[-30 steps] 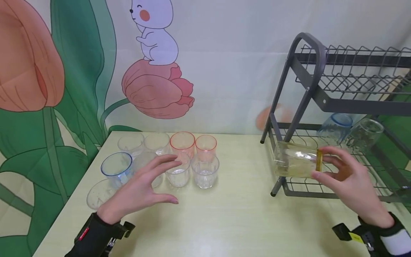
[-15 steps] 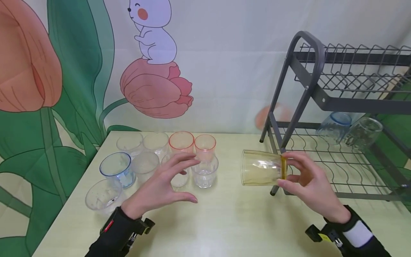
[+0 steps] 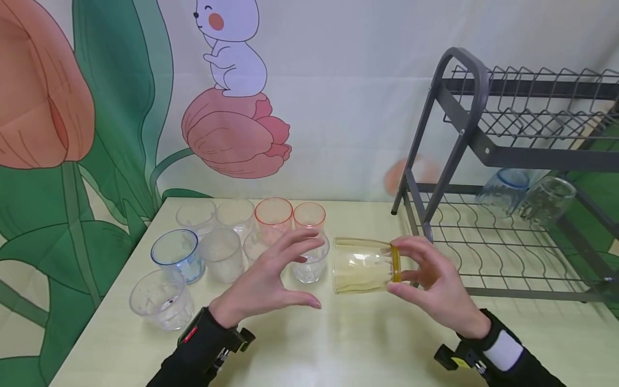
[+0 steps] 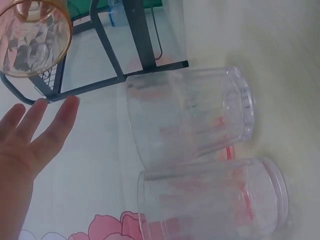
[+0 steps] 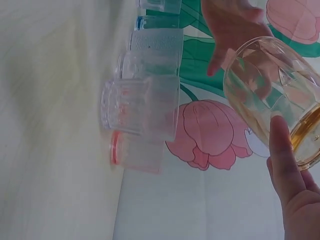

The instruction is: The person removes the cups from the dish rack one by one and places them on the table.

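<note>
My right hand pinches a yellow glass by its thick base end. The glass lies sideways in the air over the table, its mouth facing left toward my left hand. That left hand hovers with thumb and fingers spread apart, holding nothing, in front of the clear glasses. In the left wrist view the mouth of the yellow glass shows beyond the fingertips. From the right wrist, the yellow glass appears tilted, with the left hand behind it.
Several glasses stand on the left of the table, among them a blue-rimmed glass and a red-rimmed glass. A grey two-tier rack at right holds a blue glass and a clear glass on its lower tier.
The right hand has carried the yellow glass leftward, away from the rack's lower tier. My left hand has shifted right, so the two hands are closer together.
</note>
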Action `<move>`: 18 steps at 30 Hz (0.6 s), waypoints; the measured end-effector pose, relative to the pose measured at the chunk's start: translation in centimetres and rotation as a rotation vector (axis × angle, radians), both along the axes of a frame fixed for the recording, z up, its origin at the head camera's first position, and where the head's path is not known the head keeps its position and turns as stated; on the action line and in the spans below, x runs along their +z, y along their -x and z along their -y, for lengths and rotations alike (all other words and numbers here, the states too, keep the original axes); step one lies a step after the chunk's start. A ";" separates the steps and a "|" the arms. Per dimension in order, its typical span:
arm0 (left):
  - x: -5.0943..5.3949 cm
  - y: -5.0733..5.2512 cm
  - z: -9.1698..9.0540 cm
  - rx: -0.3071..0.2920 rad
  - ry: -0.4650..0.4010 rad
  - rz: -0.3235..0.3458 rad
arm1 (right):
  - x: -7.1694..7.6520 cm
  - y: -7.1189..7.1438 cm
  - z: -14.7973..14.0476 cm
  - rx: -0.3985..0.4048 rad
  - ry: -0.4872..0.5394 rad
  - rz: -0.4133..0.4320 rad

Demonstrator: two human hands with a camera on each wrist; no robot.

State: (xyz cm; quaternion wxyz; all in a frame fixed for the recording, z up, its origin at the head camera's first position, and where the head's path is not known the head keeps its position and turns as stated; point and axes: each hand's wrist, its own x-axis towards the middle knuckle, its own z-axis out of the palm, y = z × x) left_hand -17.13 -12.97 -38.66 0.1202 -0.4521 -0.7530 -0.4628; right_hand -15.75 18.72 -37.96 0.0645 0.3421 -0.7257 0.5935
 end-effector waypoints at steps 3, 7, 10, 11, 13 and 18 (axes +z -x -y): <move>0.0 0.1 -0.5 -0.008 -0.008 0.000 | -0.2 0.0 0.6 0.037 0.040 -0.001; 0.3 0.1 -1.3 -0.018 -0.019 -0.009 | -0.4 0.0 1.2 0.043 0.058 -0.002; 0.5 0.2 -1.8 -0.024 -0.028 -0.021 | -0.4 0.0 1.5 0.037 0.069 -0.007; 0.5 0.2 -1.9 -0.026 -0.032 -0.023 | -0.4 0.1 1.5 0.043 0.078 -0.011; 0.4 0.2 -2.0 -0.028 -0.043 -0.025 | -0.5 0.1 1.6 0.057 0.094 -0.021; 0.3 0.2 -2.1 -0.029 -0.062 -0.027 | -0.8 0.3 1.7 0.082 0.119 -0.027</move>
